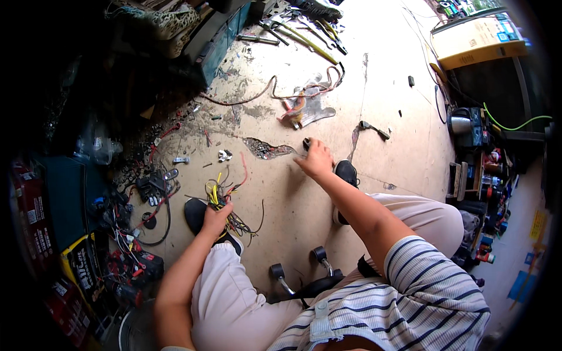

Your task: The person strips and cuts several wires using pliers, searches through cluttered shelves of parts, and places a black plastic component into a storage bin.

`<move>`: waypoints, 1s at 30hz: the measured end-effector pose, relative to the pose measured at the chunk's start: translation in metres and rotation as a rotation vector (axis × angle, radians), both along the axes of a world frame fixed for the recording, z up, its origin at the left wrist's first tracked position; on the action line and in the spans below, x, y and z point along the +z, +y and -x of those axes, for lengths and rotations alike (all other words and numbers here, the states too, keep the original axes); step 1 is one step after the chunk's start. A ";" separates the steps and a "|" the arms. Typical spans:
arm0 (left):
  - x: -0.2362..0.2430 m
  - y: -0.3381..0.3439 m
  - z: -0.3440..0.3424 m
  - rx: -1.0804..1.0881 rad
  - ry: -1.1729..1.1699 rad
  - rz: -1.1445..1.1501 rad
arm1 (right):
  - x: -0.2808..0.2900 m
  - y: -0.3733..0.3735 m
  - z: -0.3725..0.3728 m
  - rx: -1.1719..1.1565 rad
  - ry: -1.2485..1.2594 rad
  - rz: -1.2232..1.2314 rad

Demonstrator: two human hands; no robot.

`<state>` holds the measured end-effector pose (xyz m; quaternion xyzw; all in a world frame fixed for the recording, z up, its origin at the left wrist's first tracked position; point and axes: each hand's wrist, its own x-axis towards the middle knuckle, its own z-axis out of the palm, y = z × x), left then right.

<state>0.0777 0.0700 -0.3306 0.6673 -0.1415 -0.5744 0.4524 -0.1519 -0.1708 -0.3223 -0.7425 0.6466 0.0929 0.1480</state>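
Note:
A loose bundle of yellow, red and dark wires point(234, 216) is gripped in my left hand point(216, 219), above my left shoe. My right hand point(316, 158) is stretched out low over the floor, thumb apart from the fingers, with its fingertips at a small black object point(306, 144); whether they touch it I cannot tell. Beyond it lie a pale grey glove point(316, 111) and a long looped cable point(246, 100). A dark cracked patch point(268, 149) of floor is just left of my right hand.
Pliers and wrenches point(301, 35) lie at the top. A cluttered heap of tools and wires point(140, 263) lines the left side. A kettle point(459, 123), a cardboard box point(474, 41) and cluttered shelves point(480, 193) stand at the right. Chair casters point(319, 254) show between my legs.

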 end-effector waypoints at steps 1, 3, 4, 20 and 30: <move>-0.001 0.001 0.000 0.054 0.018 -0.011 | 0.001 0.002 0.007 -0.058 0.066 -0.003; -0.002 0.002 -0.002 0.057 0.047 -0.052 | 0.000 0.008 0.021 -0.097 0.092 -0.037; -0.003 0.002 -0.003 0.057 0.061 -0.072 | 0.000 0.010 0.026 -0.118 0.104 -0.055; 0.003 0.000 -0.005 -0.148 0.015 -0.064 | -0.004 -0.026 0.018 0.552 -0.011 -0.128; 0.003 0.008 -0.009 -0.148 0.081 0.058 | -0.005 -0.114 -0.062 0.611 -0.068 0.185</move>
